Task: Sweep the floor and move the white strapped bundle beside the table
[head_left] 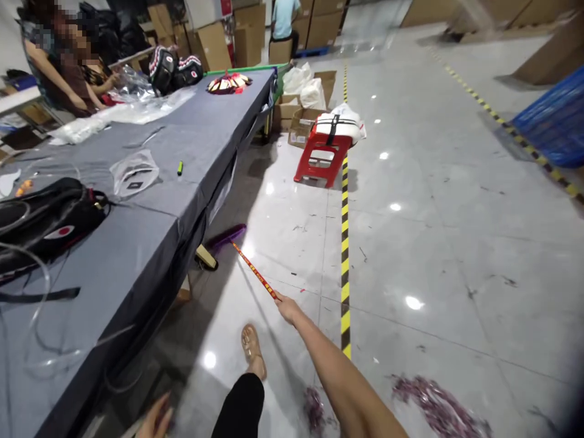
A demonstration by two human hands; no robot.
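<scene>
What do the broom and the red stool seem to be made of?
Broom handle: a rod with printed red-and-yellow covering, perhaps smooth plastic film; the core is hidden. Broom head: possibly purple synthetic material, judging by the vivid colour; finish unclear. Red stool: most likely moulded plastic, slightly glossy, as its uniform colour and rounded opening suggest.

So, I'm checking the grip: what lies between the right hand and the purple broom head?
The red handle, above the shiny floor, in the head view.

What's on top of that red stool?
A white, padded-looking bundle with black straps rests on the red stool. It covers the seat, so I can't see whether anything is tucked underneath.
</scene>
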